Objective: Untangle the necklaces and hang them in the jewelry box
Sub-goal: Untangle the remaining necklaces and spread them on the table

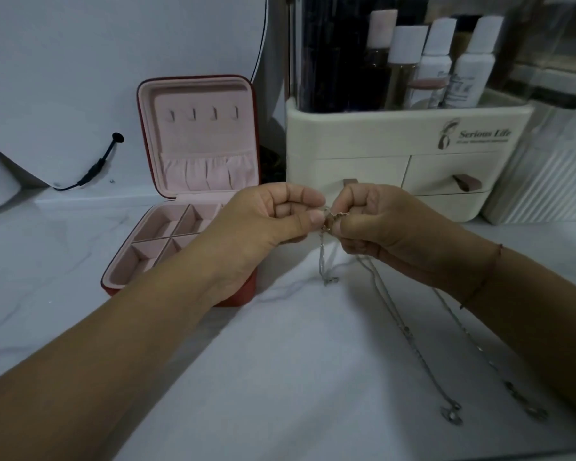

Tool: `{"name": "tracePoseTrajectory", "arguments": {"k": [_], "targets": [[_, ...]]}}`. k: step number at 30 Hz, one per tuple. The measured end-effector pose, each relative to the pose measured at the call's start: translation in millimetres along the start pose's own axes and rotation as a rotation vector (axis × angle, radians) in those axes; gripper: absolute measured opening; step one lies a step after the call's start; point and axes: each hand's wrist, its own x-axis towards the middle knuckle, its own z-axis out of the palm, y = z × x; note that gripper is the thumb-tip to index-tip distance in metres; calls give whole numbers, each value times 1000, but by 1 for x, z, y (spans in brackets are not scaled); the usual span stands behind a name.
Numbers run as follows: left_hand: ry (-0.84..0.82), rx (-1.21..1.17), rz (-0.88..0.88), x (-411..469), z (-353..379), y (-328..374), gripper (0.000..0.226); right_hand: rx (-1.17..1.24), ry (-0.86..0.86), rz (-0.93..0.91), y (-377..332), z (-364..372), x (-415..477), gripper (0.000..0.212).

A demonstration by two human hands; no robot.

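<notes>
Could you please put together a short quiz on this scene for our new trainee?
1. True or false: a necklace already hangs on one of the hooks in the jewelry box lid.
2. What do the left hand and the right hand pinch between them? A) a ring B) the tangled necklaces C) a brush
3. Fill in: the lid shows ____ hooks.
Key: 1 false; 2 B; 3 four.
</notes>
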Motion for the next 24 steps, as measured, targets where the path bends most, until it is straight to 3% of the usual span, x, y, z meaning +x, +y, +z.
{"name": "tracePoseTrajectory", "arguments": {"k": [5,9,15,20,24], "targets": [[-4,31,15,0,-3,3,17,-79,-69,40,1,-4,0,16],[-47,277,97,-3,-2,4,22,-170,-66,46,-2,-5,-2,28],[-32,598,221,-9,0,7,26,-132,-52,78,1,-1,-1,9],[-63,770,184,-10,-3,3,25,48,-102,73,-5,-5,0,16],[-9,645,159,-9,0,3,24,237,-39,79,-9,-16,1,11]]}}
